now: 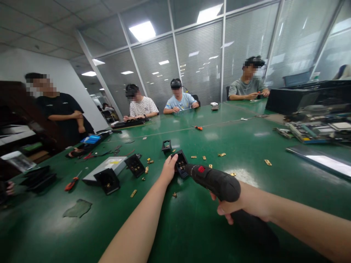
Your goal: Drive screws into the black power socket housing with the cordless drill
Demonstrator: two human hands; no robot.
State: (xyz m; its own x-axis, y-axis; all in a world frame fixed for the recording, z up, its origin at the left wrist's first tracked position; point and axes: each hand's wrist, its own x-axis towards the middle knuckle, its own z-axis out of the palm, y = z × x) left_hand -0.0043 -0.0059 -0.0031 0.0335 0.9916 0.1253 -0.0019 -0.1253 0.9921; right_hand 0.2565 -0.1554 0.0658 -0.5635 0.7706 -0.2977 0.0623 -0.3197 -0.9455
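My left hand (168, 168) is closed on the side of a small black plastic box (184, 174), tilted up from the green table, with brass parts inside it. In my right hand (233, 208) is a black cordless drill (214, 179), fingers wrapped around its grip. The drill's tip points left into the open face of the box; whether it touches a screw there I cannot tell. Close by stand similar black boxes, one (135, 165) left of my left hand and another (107, 180) farther left. A smaller black frame (166, 145) sits just beyond.
Small brass plates (221, 155) and brass screws (174, 195) lie scattered around the box. A grey metal case (105, 168), an orange screwdriver (71, 183) and a cloth scrap (78, 208) are at left. Circuit boards (315, 129) pile up at right. Several people sit or stand beyond.
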